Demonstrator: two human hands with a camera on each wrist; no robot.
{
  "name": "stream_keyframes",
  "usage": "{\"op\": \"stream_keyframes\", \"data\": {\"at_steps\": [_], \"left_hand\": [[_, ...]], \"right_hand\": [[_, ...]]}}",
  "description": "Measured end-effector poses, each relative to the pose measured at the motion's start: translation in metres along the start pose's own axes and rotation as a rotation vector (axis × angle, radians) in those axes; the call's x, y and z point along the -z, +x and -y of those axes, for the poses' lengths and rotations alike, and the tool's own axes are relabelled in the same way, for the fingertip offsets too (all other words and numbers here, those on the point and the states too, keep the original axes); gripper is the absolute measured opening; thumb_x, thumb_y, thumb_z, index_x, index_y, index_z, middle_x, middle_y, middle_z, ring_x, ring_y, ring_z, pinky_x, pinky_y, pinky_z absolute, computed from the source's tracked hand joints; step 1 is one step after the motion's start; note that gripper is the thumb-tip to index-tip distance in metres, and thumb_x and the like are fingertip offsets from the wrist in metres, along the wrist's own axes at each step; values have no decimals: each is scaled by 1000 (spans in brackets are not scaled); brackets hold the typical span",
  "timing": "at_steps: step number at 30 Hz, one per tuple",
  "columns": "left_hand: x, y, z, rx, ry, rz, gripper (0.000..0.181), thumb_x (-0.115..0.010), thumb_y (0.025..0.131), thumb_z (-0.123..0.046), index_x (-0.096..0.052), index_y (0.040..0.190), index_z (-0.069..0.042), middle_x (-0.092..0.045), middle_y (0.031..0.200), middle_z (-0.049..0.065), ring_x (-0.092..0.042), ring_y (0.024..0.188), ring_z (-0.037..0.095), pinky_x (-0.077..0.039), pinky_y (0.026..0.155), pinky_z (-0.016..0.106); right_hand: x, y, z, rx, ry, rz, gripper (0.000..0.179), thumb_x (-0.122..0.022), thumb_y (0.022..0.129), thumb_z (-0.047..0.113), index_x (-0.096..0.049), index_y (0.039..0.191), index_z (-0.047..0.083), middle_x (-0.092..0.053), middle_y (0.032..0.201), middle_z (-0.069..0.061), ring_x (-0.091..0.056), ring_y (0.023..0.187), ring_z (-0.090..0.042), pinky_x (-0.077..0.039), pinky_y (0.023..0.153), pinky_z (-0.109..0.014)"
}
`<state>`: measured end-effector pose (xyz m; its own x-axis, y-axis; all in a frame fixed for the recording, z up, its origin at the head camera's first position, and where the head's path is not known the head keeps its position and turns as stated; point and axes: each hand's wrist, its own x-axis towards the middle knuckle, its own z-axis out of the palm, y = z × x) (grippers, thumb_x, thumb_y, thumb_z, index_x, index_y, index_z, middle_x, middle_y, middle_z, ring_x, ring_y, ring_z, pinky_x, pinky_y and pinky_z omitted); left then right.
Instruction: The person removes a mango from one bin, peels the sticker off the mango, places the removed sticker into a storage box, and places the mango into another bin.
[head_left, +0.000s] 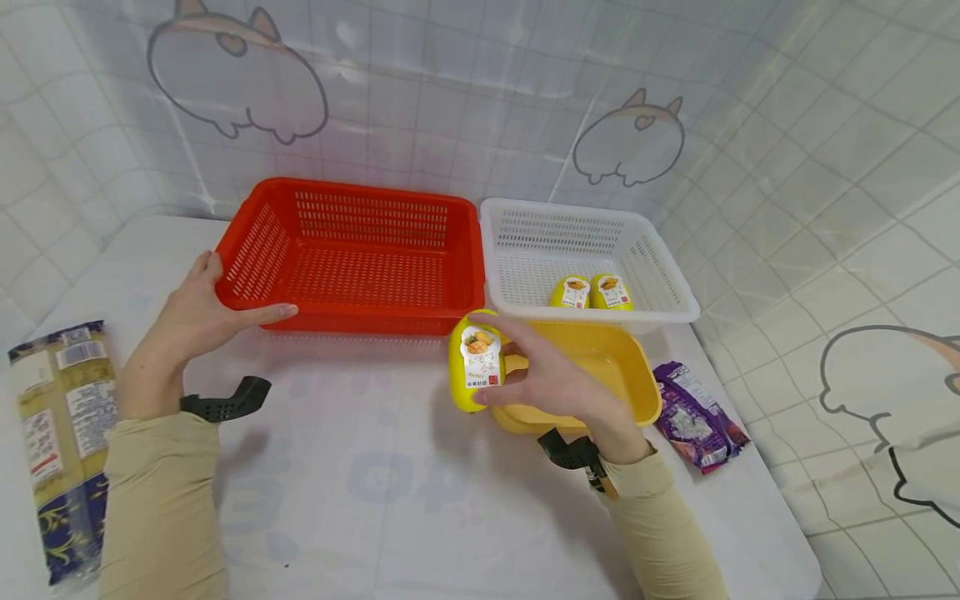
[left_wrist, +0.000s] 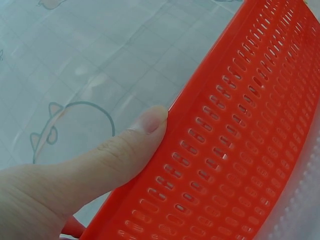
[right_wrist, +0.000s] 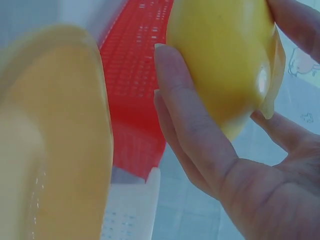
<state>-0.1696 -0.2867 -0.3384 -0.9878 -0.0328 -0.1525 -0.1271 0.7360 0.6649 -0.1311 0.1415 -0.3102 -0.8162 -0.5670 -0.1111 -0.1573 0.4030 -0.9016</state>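
My right hand (head_left: 551, 375) grips a yellow mango-shaped pack (head_left: 468, 379) with a white fruit label, thumb and fingers wrapped round its sides. It is held at the left edge of the yellow bin (head_left: 630, 367), in front of the red basket's right corner. In the right wrist view, the pack's smooth yellow side (right_wrist: 220, 60) shows between the fingers. My left hand (head_left: 198, 312) holds the red basket (head_left: 352, 321) at its front left corner, thumb along the front and fingers at the left side. In the left wrist view the thumb (left_wrist: 120, 155) presses the slotted red wall.
A white basket (head_left: 592, 317) stands right of the red one, with two more yellow packs (head_left: 575, 293) inside. A purple snack bag (head_left: 697, 417) lies right of the yellow bin. At the far left is a long clear-and-blue packet of noodles (head_left: 71, 442). Tiled-pattern sheeting (head_left: 450, 100) rises behind.
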Motion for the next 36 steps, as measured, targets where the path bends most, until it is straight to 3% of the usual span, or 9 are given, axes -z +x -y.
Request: {"op": "stream_keyframes", "data": {"at_steps": [7,15,20,23,30,36], "left_hand": [[0,0,0,-2,7,-2,134,-67,79,-71,20,154,-3,24,163,18,-8,144,57,-29,99,81],[1,-1,-1,1,-3,8,133,-67,80,-70,21,154,-3,25,163,18,-5,145,57,-29,98,81],[2,-1,0,-9,-15,3,132,-68,80,-69,18,156,-4,14,165,22,-16,140,56,-33,97,79],[2,-1,1,-17,-18,0,130,-68,81,-68,16,157,-5,11,166,22,-20,138,55,-34,97,78],[3,-1,3,-16,-7,-7,128,-68,81,-68,14,157,-5,16,166,18,-14,142,56,-32,98,79],[3,-1,3,-11,-9,-15,128,-68,81,-68,13,157,-4,13,166,21,-15,142,57,-32,99,79]], "right_hand": [[-9,0,2,-47,-28,18,84,-86,79,19,-41,145,44,-52,127,2,-53,112,-24,-59,86,-32],[-17,3,1,-10,11,43,83,-84,81,14,-41,147,37,-51,126,0,-51,112,-26,-59,87,-34],[-24,6,-1,6,-9,57,81,-84,81,15,-42,148,34,-52,124,0,-52,109,-24,-59,88,-36],[-28,8,-4,9,-26,73,82,-84,81,17,-42,149,34,-52,124,1,-53,109,-24,-58,89,-37],[-34,13,-8,25,-70,98,84,-84,80,16,-41,151,29,-47,133,3,-55,109,-28,-56,92,-42],[-40,16,-10,25,-151,95,85,-86,79,20,-42,151,31,-43,137,2,-52,108,-21,-57,87,-33]]}}
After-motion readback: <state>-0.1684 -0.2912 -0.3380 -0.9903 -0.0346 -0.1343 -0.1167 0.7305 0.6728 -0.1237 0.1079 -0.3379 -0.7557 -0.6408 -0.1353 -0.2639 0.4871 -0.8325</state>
